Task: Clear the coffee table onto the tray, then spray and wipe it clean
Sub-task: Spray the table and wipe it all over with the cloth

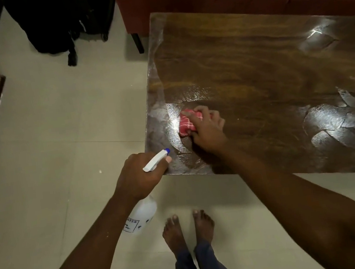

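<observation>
Fingers [201, 114] of the right hand [207, 130] press down on a bunched pink cloth [186, 123] near the worktop's [252, 61] wet front-left corner, arm stretched forward from the right. Left hand [138, 176] clenches the white spray bottle [141, 216] off that corner, nozzle [167, 151] aimed at the worktop, body hanging below, label partly reading "AYER".

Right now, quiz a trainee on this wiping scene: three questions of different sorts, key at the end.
1. True or false: the left hand holds the spray bottle out over the table's middle.
2. What does the right hand press on the coffee table? A. pink cloth B. sponge C. paper towel
3. Fill in: the cloth is near the table's near-____ corner.

Key: 1. false, it hangs beside the table's edge; 2. A; 3. left
</observation>
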